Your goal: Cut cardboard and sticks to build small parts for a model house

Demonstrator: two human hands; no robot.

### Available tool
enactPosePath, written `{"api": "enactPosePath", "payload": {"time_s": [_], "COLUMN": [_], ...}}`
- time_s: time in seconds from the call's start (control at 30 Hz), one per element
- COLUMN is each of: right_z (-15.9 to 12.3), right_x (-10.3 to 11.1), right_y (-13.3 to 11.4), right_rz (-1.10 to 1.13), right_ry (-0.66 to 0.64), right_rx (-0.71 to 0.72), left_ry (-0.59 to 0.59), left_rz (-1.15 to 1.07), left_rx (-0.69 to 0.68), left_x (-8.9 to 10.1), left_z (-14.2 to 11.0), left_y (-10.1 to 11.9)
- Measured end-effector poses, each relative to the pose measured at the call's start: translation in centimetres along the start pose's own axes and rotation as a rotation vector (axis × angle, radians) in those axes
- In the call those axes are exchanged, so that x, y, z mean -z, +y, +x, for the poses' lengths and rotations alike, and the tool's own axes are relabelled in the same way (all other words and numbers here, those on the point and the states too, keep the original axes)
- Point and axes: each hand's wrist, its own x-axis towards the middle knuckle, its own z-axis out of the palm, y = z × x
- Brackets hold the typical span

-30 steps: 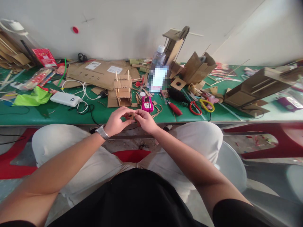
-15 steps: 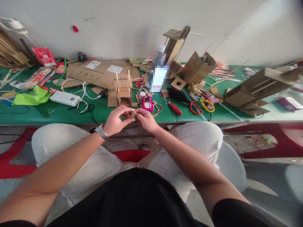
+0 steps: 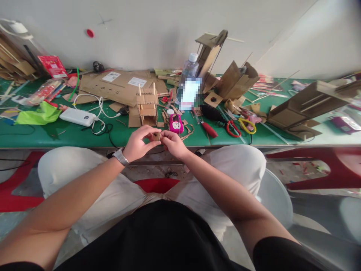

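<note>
Above the front edge of the green table, a small piece of cardboard with a dark hole is held between my hands. My left hand, with a metal watch at its wrist, grips it between thumb and fingers. My right hand pinches at its right edge; whether the fingertips hold anything besides the cardboard is too small to tell. Just beyond my hands stands a little cardboard frame with wooden sticks rising from it. Beside that lies a pink bottle with a white cap.
A white power bank with cables lies left, before a flat cardboard sheet. Right of centre are a lit phone, a clear bottle, a red-handled screwdriver and scissors. A tall cardboard build stands at the right.
Almost nothing differs. Both hands stay at the small cardboard piece, whose tilt has shifted very slightly; the whole view has moved by a few pixels.
</note>
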Motion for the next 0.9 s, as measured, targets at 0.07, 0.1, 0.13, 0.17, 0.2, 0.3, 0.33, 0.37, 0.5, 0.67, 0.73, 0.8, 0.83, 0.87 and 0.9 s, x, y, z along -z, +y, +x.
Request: {"api": "enactPosePath", "payload": {"time_s": [0.07, 0.1, 0.13, 0.17, 0.2, 0.3, 0.33, 0.37, 0.5, 0.67, 0.73, 0.8, 0.83, 0.87, 0.9], "right_z": [0.1, 0.1, 0.1, 0.1, 0.2, 0.2, 0.2, 0.2, 0.2, 0.0, -0.3, -0.6, -0.7, -0.7, -0.8], "right_x": [0.0, 0.0, 0.0, 0.1, 0.1, 0.1, 0.1, 0.1, 0.1, 0.1, 0.0, 0.0, 0.0, 0.0, 0.0], "right_y": [0.1, 0.2, 0.2, 0.3, 0.3, 0.2, 0.2, 0.2, 0.0, -0.6, -1.0, -1.3, -1.4, -1.4, -1.4], "right_rz": [-0.014, -0.021, -0.028, -0.032, -0.035, -0.030, -0.026, -0.021, 0.021, 0.113, 0.155, 0.177, 0.175, 0.164, 0.145], "right_ry": [-0.003, -0.005, -0.006, -0.007, -0.008, -0.005, -0.002, 0.001, 0.012, 0.008, -0.011, -0.048, -0.068, -0.082, -0.087], "right_rx": [0.000, -0.001, -0.002, -0.004, -0.007, -0.019, -0.022, -0.024, -0.027, -0.069, -0.039, 0.000, 0.010, 0.015, 0.019], "left_ry": [-0.001, -0.002, -0.002, -0.002, 0.000, 0.005, 0.007, 0.008, 0.010, -0.007, -0.026, -0.033, -0.031, -0.029, -0.028], "left_rz": [0.000, 0.004, 0.009, 0.015, 0.020, 0.028, 0.029, 0.030, 0.034, 0.026, 0.040, 0.085, 0.109, 0.127, 0.139], "left_rx": [0.000, 0.000, -0.001, -0.004, -0.006, -0.014, -0.017, -0.019, -0.028, -0.006, 0.007, 0.014, 0.015, 0.015, 0.014], "left_x": [0.0, 0.0, 0.1, 0.1, 0.1, 0.1, 0.1, 0.1, 0.1, 0.1, 0.0, 0.0, 0.0, -0.1, -0.1], "left_z": [0.0, 0.0, 0.0, 0.0, 0.0, 0.1, 0.1, 0.1, 0.1, 0.1, 0.0, -0.1, -0.1, -0.2, -0.2], "left_y": [0.0, 0.1, 0.1, 0.1, 0.2, 0.3, 0.3, 0.3, 0.4, 0.3, 0.1, 0.0, -0.1, -0.2, -0.2]}}
